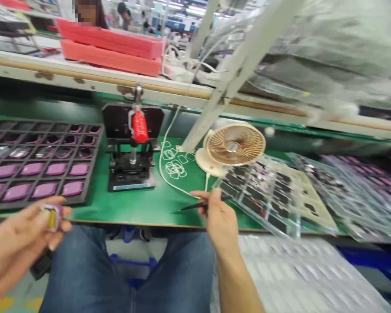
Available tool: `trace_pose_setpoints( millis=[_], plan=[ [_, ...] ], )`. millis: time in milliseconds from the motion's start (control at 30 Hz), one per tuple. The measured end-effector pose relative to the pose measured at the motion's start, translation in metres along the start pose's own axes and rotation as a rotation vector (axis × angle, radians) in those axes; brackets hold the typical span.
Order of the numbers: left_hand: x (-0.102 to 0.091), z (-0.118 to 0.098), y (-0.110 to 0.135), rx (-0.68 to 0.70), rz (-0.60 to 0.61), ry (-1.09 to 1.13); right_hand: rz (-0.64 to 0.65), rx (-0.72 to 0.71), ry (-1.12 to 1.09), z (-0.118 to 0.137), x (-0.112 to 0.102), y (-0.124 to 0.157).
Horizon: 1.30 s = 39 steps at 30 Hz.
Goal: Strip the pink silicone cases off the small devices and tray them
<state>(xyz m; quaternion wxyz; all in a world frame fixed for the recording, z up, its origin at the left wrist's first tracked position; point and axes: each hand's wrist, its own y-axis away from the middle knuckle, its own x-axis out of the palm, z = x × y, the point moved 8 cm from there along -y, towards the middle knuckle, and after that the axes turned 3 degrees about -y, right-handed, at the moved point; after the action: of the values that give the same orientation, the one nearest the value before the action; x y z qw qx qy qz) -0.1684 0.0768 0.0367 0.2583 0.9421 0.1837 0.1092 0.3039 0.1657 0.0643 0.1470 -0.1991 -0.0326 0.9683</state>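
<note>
Left hand (19, 230) pinches a small lilac part (52, 217).

Assembly line — green workbench (140, 208) (hand press (132, 163))

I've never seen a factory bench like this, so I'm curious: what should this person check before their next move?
1. Left hand has a firm hold on the small purple-and-yellow part: ok, pinched between the fingers.
2. Right hand has the black pointed tool under control: ok, gripped in the fingers.
3. Clear plastic tray lies stably: not ok, it looks tilted and overhangs the green bench.
4. Black compartment tray has every cell filled: cannot tell, the upper cells are hard to read.
5. Red-handled press is clear of both hands: ok.
</note>
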Motion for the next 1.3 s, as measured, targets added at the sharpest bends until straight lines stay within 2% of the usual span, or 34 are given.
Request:
trace_pose_setpoints(
  millis=[67,167,233,333,433,533,633,800,1000,1300],
  plan=[
    [0.066,0.028,0.018,0.029,0.199,-0.061,0.101,0.019,0.053,-0.005,0.003,0.002],
    [0.150,0.063,0.034,-0.073,0.436,-0.011,0.211,-0.054,0.104,-0.004,0.008,0.009],
    [0.188,0.071,0.034,-0.093,0.536,0.030,0.268,-0.086,0.073,-0.006,0.011,0.012],
    [0.220,0.071,0.025,-0.060,0.604,0.070,0.286,-0.117,0.001,-0.011,0.009,0.015],
    [0.230,0.069,0.016,0.001,0.601,0.073,0.212,-0.187,-0.021,-0.015,0.001,0.019],
    [0.233,0.070,0.013,0.040,0.582,0.059,0.189,-0.268,-0.155,-0.012,0.000,0.028],
    [0.234,0.070,0.016,0.050,0.572,0.023,0.224,-0.381,-0.235,0.003,0.012,0.044],
    [0.233,0.065,0.025,0.088,0.555,-0.039,0.295,-0.596,-0.326,0.031,0.043,0.067],
    [0.228,0.066,0.028,0.136,0.513,-0.077,0.336,-0.632,-0.358,0.029,0.061,0.074],
    [0.227,0.073,0.026,0.127,0.503,-0.074,0.326,-0.623,-0.340,0.027,0.060,0.077]
  ],
)
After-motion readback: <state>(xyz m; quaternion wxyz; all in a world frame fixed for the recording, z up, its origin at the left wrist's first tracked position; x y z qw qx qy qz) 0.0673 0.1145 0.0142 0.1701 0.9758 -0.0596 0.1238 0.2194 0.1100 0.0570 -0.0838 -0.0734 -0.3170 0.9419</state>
